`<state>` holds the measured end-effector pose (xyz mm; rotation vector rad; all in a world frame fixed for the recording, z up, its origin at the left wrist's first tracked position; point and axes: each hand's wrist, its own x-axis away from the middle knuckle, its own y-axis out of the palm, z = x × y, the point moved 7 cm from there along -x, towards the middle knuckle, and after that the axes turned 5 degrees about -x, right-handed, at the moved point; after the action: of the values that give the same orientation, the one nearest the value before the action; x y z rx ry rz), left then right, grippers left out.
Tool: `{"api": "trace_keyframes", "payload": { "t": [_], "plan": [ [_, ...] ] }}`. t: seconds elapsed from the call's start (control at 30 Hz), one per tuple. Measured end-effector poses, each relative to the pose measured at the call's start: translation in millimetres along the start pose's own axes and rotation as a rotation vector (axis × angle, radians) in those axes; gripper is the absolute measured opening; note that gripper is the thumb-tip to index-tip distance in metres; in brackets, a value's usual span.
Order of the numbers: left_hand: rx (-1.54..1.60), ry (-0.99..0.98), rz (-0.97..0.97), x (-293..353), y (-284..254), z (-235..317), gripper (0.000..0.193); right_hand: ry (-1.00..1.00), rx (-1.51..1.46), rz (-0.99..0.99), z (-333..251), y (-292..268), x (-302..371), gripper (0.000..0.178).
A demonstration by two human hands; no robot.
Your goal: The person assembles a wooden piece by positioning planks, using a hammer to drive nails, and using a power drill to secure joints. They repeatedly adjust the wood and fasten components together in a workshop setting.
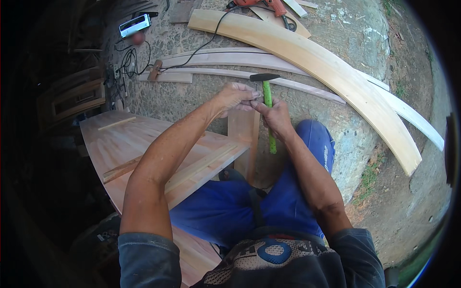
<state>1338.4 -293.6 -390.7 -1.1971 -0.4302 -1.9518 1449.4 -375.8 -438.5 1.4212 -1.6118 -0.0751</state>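
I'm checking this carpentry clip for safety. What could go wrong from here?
The left hand pinches at the top of the upright wooden board, right beside the green-handled hammer in the right hand; a strike could hit its fingertips. The board stands on edge between the knees and may tip. The black cable across the stone ground could trip someone.

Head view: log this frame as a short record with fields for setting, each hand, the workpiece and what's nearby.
setting: outdoors, concrete ground
right hand: grips a green-handled hammer, head up
left hand: fingertips meet the right hand by the hammer; what they pinch is too small to tell
workpiece: upright board under both hands
nearby: wooden panel at left, curved planks, drill with cord
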Motion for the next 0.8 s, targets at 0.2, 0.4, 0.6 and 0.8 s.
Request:
{"api": "trace_keyframes", "payload": {
  "t": [0.2,0.4,0.6,0.8],
  "plan": [
    [-0.076,0.024,0.069,-10.4,-11.9,-24.2,0.019,-0.043,0.090,0.013,11.6,-0.2,-10.6,0.016],
    [0.070,-0.070,0.173,-23.5,-33.2,-67.8,0.012,-0.040,0.243,0.068,41.1,-5.1,-26.3,0.013],
    [-0.176,-0.059,0.052,-24.9,-10.1,-76.0,0.016,0.011,0.425,0.035,55.0,-3.4,-23.1,0.028],
    [-0.208,-0.043,0.060,-29.6,-21.4,-92.8,0.018,-0.223,0.756,0.111,30.8,-4.0,-19.4,0.034]
  ]
}}
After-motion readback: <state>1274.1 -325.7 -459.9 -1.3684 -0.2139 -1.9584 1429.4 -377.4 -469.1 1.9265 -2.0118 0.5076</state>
